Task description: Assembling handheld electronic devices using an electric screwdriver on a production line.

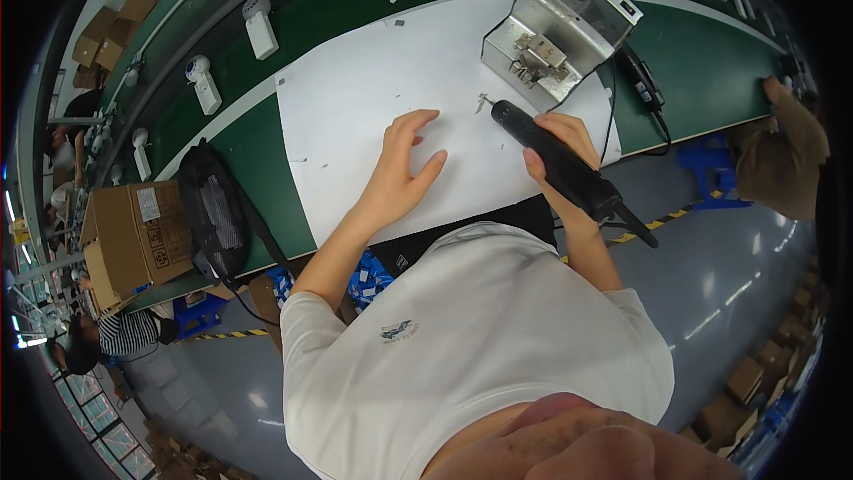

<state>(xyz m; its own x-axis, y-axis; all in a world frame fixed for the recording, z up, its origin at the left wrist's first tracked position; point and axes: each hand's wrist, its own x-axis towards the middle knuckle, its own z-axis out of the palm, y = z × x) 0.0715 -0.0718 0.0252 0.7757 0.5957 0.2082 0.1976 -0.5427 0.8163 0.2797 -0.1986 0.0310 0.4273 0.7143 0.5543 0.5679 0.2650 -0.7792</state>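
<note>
Head view:
Left hand (404, 169): open, fingers spread, palm down on the white sheet (355, 98), holding nothing.
Right hand (560, 147): closed around a black driver (555, 160), at 3 o'clock from the left hand.
Driver: tilted, tip pointing to 10 o'clock, near a small metal part (482, 103) on the sheet; cord trails to 4 o'clock.
Metal box (555, 27): at 12 o'clock from the right hand, on the sheet's far corner.
Counter (702, 80): green, under the sheet.
Black bag (213, 213): at 9 o'clock from the left hand, by a cardboard box (133, 240).
</note>
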